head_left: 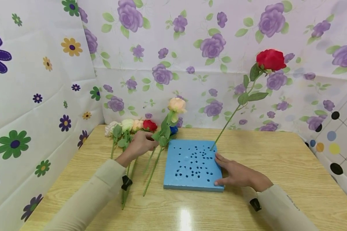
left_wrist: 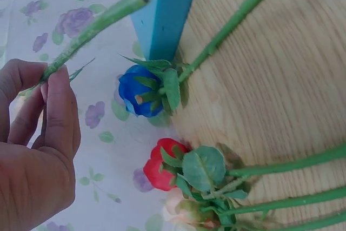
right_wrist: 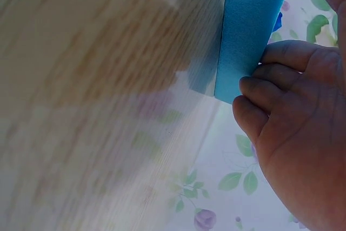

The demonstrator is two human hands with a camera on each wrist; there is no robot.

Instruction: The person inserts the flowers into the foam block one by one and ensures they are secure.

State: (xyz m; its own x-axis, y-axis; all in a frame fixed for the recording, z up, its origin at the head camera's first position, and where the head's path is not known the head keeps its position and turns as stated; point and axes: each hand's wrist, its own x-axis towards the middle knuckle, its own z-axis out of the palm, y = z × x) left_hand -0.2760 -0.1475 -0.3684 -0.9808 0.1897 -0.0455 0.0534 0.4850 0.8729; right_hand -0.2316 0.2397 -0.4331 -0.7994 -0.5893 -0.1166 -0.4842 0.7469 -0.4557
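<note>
1. Block [head_left: 172,165]: foam look, matt, fine-grained side, pitted top.
2. Table [head_left: 263,146]: wood-grain top, smooth, glossy, mirrors light.
3. Backdrop [head_left: 188,85]: thin printed sheet, creased; cloth or plastic unclear.
4. Raised stem [left_wrist: 92,32]: plastic look, slightly bumpy.
5. Red rose [head_left: 271,60]: cloth-like petals.
6. Sleeves [head_left: 89,195]: matt cloth.

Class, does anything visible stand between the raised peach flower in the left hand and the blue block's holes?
Only the blue flower, low on the table: its stem lies between the peach flower and the block. Above that, nothing visible stands in the way; the tilted red flower rises from the block's far right corner.
</note>
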